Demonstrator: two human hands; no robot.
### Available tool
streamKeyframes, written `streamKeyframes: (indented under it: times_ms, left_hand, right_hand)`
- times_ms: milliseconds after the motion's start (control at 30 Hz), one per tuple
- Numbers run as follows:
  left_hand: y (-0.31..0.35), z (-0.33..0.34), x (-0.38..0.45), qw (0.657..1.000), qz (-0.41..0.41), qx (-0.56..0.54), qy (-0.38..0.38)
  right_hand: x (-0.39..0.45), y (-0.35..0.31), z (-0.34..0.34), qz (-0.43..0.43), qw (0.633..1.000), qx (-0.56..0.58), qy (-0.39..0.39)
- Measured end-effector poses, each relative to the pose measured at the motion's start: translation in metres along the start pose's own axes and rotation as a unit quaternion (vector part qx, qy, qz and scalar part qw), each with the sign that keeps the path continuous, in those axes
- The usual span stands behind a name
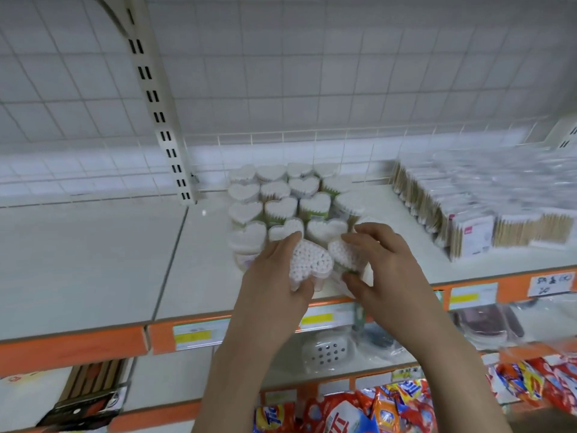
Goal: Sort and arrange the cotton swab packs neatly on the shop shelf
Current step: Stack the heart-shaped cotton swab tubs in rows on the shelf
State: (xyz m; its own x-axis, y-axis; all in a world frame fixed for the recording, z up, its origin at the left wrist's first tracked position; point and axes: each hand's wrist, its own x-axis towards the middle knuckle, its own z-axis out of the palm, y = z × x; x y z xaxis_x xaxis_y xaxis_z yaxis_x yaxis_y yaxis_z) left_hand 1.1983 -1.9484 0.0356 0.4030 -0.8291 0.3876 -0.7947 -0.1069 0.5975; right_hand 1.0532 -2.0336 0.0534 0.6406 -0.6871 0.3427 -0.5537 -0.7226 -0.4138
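Observation:
Several heart-shaped cotton swab packs stand in rows on the white shelf. At the front of the group my left hand grips one heart-shaped pack from its left side, thumb under its near edge. My right hand holds a second heart-shaped pack right beside it, fingers over its top and thumb at its near side. The two held packs touch each other close to the shelf's front edge.
Stacks of rectangular wooden-stick swab packs fill the shelf's right part. A wire grid backs the shelf, and a slotted upright post stands at the left. The orange shelf edge carries price tags. Lower shelves hold a soap dish and detergent bags.

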Motion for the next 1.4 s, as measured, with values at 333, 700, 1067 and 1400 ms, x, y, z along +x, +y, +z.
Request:
streamKeyframes:
  times_ms: [333,700,1067,1400]
  left_hand:
    - [0.037,0.055,0.011,0.997,-0.036,0.069,0.023]
    - [0.05,0.065,0.017,0.992,-0.075,0.096,0.034]
    - [0.049,0.06,0.011,0.991,-0.073,0.109,0.025]
    - [0.009,-0.004,-0.016,0.987,-0.074,0.136,0.054]
  right_hand:
    - [0.006,0.072,-0.013,-0.04,0.999,0.009,-0.023]
    - [0.024,0.089,-0.002,-0.079,0.994,0.052,-0.05]
    - [0.021,0.082,-0.008,-0.075,0.997,0.033,0.003]
    - [0.023,0.012,0.004,-0.097,0.993,0.056,0.031]
